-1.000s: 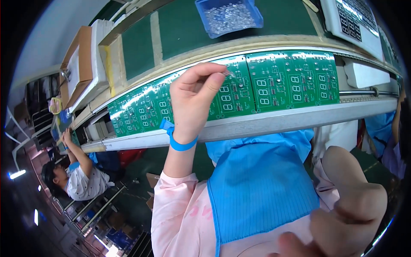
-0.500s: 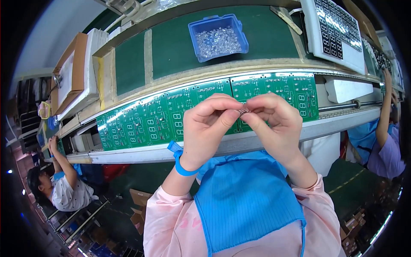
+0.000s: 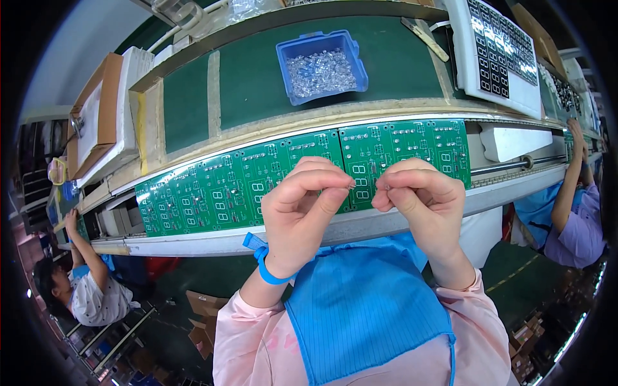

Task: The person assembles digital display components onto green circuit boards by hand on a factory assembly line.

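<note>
My left hand [image 3: 302, 215], with a blue wristband [image 3: 269, 269], is closed in a pinch on a small electronic component with thin metal leads [image 3: 351, 186]. Opposite it, my right hand [image 3: 425, 209] pinches something tiny; only a small glint shows between the thumb and fingers, too little to name. A short gap separates the two sets of fingertips. Both hands hover over the near part of a row of green circuit boards [image 3: 241, 161], which carry white digit outlines and small parts. Beyond them, a blue bin [image 3: 362, 83] holds many small clear components.
The boards lie along a rail [image 3: 360, 225] at the bench's near edge. A white foam tray of digit displays [image 3: 502, 51] is at far right, near a flat tool [image 3: 425, 38]. A cardboard box [image 3: 96, 116] stands left. Co-workers sit at left [image 3: 96, 289] and right [image 3: 576, 219].
My hands have drawn apart; before, their fingertips met around a small cluster of metal leads. Each stays pinched. The whole view has shifted slightly.
</note>
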### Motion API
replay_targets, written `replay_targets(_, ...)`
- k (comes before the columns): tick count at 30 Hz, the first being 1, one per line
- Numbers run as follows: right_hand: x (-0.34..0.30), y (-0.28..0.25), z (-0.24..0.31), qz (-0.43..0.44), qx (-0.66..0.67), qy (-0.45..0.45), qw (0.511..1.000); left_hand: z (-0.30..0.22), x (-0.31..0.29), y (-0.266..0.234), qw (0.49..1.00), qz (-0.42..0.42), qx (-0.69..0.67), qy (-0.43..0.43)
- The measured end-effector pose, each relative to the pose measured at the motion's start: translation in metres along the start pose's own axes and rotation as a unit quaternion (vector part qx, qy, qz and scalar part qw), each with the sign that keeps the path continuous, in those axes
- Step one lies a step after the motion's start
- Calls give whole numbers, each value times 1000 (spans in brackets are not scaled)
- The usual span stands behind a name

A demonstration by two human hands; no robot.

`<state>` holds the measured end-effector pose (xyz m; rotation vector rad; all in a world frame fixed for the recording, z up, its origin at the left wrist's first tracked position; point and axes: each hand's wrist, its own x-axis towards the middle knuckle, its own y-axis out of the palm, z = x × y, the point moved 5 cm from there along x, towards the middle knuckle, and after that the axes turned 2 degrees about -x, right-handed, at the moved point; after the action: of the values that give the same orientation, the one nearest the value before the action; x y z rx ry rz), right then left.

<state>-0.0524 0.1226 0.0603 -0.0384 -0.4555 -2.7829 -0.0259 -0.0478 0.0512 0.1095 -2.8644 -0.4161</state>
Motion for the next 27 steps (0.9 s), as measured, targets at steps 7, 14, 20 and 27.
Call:
replay_targets(7,4,-3,1,14,-111,-45,993,14,7,-16,992,-15,122,-5)
replay_targets(14,6,-4,-3,-1,-58,0,998,27,9,-22,957,1,278,83)
replay_targets(20,8,-3,-1,-12,-91,-29,995,23,7,-19,937,4,331,112)
replay_targets(27,15,-1,1,19,-148,-64,987,22,7,-22,936,-4,333,114)
